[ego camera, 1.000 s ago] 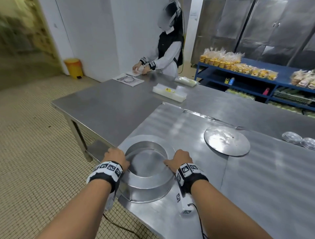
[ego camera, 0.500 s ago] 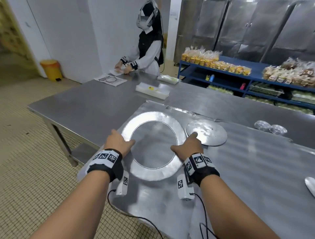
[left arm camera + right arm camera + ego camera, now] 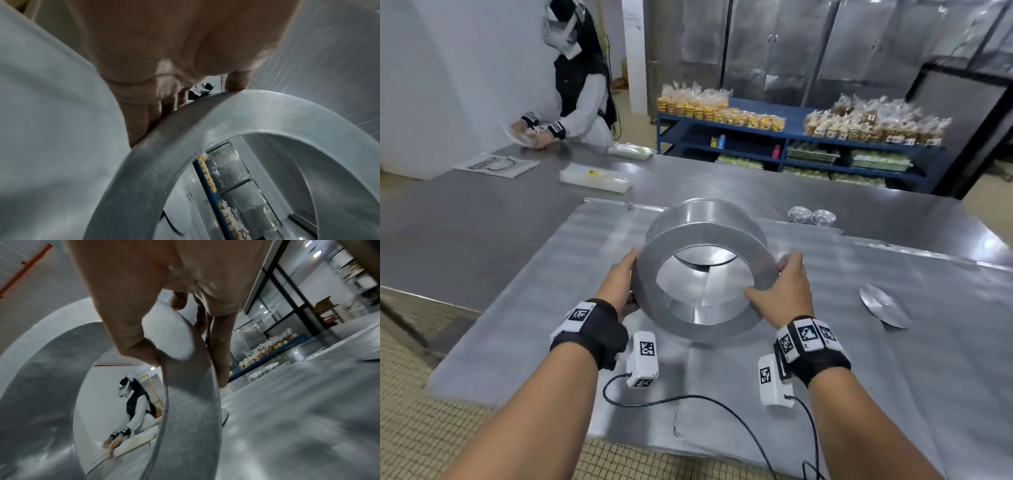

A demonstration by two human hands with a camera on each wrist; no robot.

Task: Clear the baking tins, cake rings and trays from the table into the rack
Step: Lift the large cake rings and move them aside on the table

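A wide metal cake ring (image 3: 709, 219) with a broad flat flange is held up off the steel table (image 3: 893, 377), tipped so its opening faces me. My left hand (image 3: 619, 281) grips its left side, fingers behind the flange. My right hand (image 3: 784, 287) grips the right side, with the thumb on the inner edge of the opening and the fingers round the outer wall. In the left wrist view the left hand (image 3: 174, 56) clasps the ring's rim (image 3: 144, 170). The right wrist view has the right hand (image 3: 164, 280) pinching the ring's flange (image 3: 41, 369).
A flat round metal disc (image 3: 885, 306) lies on the table to my right. Two small foil tins (image 3: 811, 216) sit at the far edge. A white box (image 3: 595, 178) lies on the further table, where another person (image 3: 582, 85) works. Blue shelves (image 3: 791, 137) of bagged goods stand behind.
The ring lay flat on the table between my hands; both hands have now lifted it and tipped its opening towards me.
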